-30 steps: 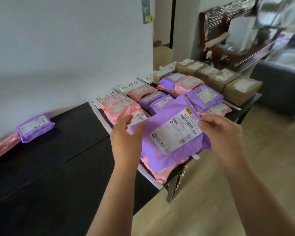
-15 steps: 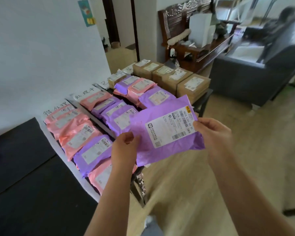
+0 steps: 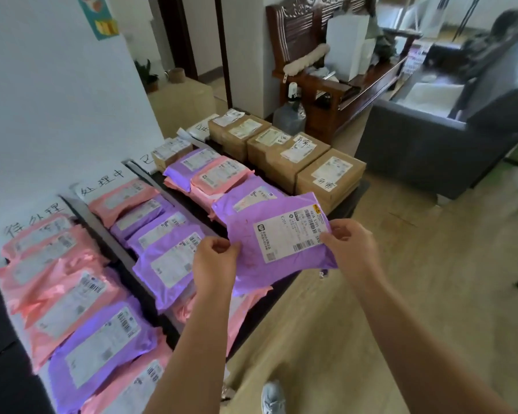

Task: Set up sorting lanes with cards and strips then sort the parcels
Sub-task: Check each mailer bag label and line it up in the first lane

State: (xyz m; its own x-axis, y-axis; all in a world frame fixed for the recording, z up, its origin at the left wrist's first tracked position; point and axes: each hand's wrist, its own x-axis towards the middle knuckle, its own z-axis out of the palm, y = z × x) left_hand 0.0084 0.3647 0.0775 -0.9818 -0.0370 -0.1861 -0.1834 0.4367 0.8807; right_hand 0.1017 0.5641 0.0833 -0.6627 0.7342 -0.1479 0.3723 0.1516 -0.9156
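Both hands hold one purple parcel (image 3: 284, 234) label up, above the right near edge of the table (image 3: 6, 392); left hand (image 3: 214, 262) pinches its left margin, fingers curled; right hand (image 3: 352, 248) pinches the right margin beside the label, thumb on top. Under it, pink and purple parcels (image 3: 72, 294) lie in lanes running near to far; handwritten cards (image 3: 106, 182) sit at the far ends by the wall; cardboard boxes (image 3: 329, 174) fill the rightmost lane, close to the table's right edge. Open wooden floor (image 3: 401, 264) right of the table; grey sofa (image 3: 416, 144) beyond.
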